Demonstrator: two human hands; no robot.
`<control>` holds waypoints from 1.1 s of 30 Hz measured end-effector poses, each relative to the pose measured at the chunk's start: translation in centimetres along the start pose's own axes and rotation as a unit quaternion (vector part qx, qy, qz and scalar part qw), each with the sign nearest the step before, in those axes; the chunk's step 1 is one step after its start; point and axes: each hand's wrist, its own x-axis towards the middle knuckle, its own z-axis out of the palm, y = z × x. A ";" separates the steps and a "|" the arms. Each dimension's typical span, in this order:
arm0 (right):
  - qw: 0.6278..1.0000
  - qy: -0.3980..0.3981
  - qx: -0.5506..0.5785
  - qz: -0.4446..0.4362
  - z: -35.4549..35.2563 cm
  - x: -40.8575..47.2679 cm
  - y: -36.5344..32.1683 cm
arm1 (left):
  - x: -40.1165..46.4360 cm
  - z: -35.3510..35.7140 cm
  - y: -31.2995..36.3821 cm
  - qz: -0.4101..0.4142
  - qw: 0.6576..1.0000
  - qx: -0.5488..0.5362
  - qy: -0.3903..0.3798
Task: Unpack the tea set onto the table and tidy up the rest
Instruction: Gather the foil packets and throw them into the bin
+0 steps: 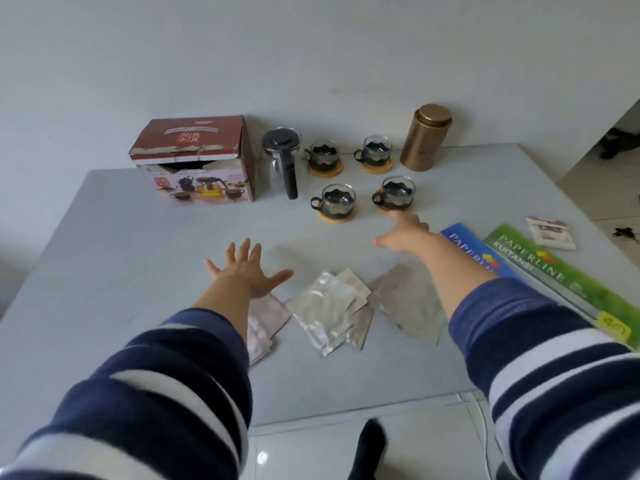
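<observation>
Glass teapot, four black-banded cups on wooden coasters, upper centre | packs read "PAPERLINE" | left hand splayed, empty | right hand open, empty

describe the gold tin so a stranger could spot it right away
Start at the red cardboard box against the wall and follow the back row right, past the glass teapot and two cups. The gold canister ends that row: tall, opaque metal, lidded, no coaster.

both arms outstretched; left hand splayed flat, right hand reaching (fingers loose).
</observation>
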 end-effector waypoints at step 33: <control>0.994 -0.085 0.013 -0.069 9.4 -7.8 4.1 | -5.0 9.8 5.9 -0.017 0.983 -0.133 0.128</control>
